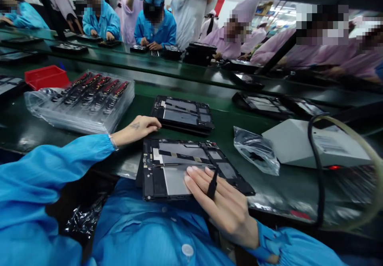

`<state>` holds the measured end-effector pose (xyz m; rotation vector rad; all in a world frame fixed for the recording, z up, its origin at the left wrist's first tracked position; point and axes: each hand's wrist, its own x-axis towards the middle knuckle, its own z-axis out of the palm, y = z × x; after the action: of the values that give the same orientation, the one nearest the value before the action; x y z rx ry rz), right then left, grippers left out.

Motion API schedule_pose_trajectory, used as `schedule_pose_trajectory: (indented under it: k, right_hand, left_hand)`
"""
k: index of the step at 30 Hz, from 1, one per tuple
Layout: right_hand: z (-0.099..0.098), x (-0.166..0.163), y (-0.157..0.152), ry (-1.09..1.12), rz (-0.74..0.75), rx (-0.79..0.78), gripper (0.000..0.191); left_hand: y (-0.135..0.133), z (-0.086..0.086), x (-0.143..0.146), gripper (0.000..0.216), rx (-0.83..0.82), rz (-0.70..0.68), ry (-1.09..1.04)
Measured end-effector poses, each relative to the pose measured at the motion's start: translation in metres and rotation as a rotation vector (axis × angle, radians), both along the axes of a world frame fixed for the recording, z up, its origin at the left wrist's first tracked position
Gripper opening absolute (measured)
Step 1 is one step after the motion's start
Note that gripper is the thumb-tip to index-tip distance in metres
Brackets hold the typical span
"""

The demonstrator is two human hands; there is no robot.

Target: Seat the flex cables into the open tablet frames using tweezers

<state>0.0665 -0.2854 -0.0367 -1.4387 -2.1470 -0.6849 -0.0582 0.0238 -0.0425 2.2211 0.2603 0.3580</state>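
An opened tablet chassis [179, 158] with grey shielding and flat cables lies at the bench's near edge. My right hand [224, 206] rests flat on its lower right part, fingers spread, a small black piece sticking up between two fingers. My left hand [139, 128] lies palm down on the green bench just left of the chassis's top corner, fingertips close to a second open tablet chassis [183, 114] behind it. The left hand holds nothing.
A stack of clear plastic trays of small parts [86, 102] stands at left, a red bin [44, 76] behind it. A clear bag [255, 150], a grey box [317, 142] and a black hose [314, 166] lie at right. Other workers sit across the conveyor.
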Motion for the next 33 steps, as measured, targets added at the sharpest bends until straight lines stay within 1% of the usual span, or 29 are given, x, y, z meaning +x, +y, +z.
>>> schedule_pose_trajectory:
  k: [2,4,6,8,11,13,15,17,18,20,22,23,25,27,29,31,33]
  right_hand:
    - [-0.004,-0.004,-0.001,-0.001,-0.040,-0.045,0.034]
    - [-0.007,-0.009,0.000,0.001,-0.070,-0.095,0.037]
    - [-0.009,-0.015,0.002,-0.001,-0.093,-0.148,0.040]
    - [-0.010,-0.021,0.002,0.006,-0.108,-0.193,0.041]
    - [-0.015,-0.027,0.001,0.038,-0.118,-0.262,0.039]
    - [-0.021,-0.028,0.000,0.063,-0.123,-0.287,0.041]
    - [-0.027,-0.027,-0.001,0.087,-0.112,-0.273,0.044]
    - [-0.033,-0.026,-0.002,0.112,-0.100,-0.229,0.045]
    - [-0.035,-0.025,-0.002,0.121,-0.095,-0.201,0.044]
    - [-0.037,-0.023,-0.001,0.140,-0.093,-0.137,0.040]
    - [-0.033,-0.020,0.000,0.156,-0.079,-0.080,0.035]
    - [-0.030,-0.017,0.001,0.158,-0.060,-0.051,0.032]
    - [-0.020,-0.008,0.002,0.144,0.003,0.021,0.024]
    - [-0.009,0.007,0.005,0.134,0.052,0.115,0.015]
    - [-0.002,0.027,0.010,0.117,0.085,0.214,0.009]
    - [-0.001,0.050,0.020,0.091,0.099,0.246,0.011]
    - [-0.004,0.070,0.032,0.074,0.109,0.213,0.015]
  left_hand:
    - [0.005,0.002,-0.020,0.036,0.185,0.119,0.119]
    - [0.001,0.000,-0.037,0.048,0.311,0.154,0.232]
    - [-0.009,-0.004,-0.050,0.057,0.338,0.165,0.303]
    - [-0.020,-0.010,-0.057,0.062,0.342,0.197,0.354]
    - [-0.032,-0.017,-0.060,0.062,0.301,0.223,0.376]
    - [-0.035,-0.019,-0.060,0.060,0.243,0.241,0.367]
    - [-0.038,-0.017,-0.060,0.060,0.145,0.270,0.349]
    - [-0.044,-0.010,-0.060,0.066,-0.028,0.292,0.310]
    - [-0.050,-0.004,-0.060,0.072,-0.157,0.294,0.282]
    - [-0.065,0.010,-0.059,0.087,-0.463,0.296,0.224]
    - [-0.080,0.025,-0.058,0.099,-0.718,0.322,0.179]
    - [-0.086,0.032,-0.057,0.101,-0.792,0.351,0.157]
    - [-0.089,0.043,-0.052,0.103,-0.849,0.417,0.117]
    - [-0.080,0.054,-0.041,0.101,-0.840,0.463,0.086]
    - [-0.057,0.065,-0.021,0.097,-0.785,0.496,0.029]
    - [-0.025,0.078,0.011,0.088,-0.690,0.470,-0.089]
    - [0.012,0.091,0.054,0.074,-0.577,0.378,-0.213]
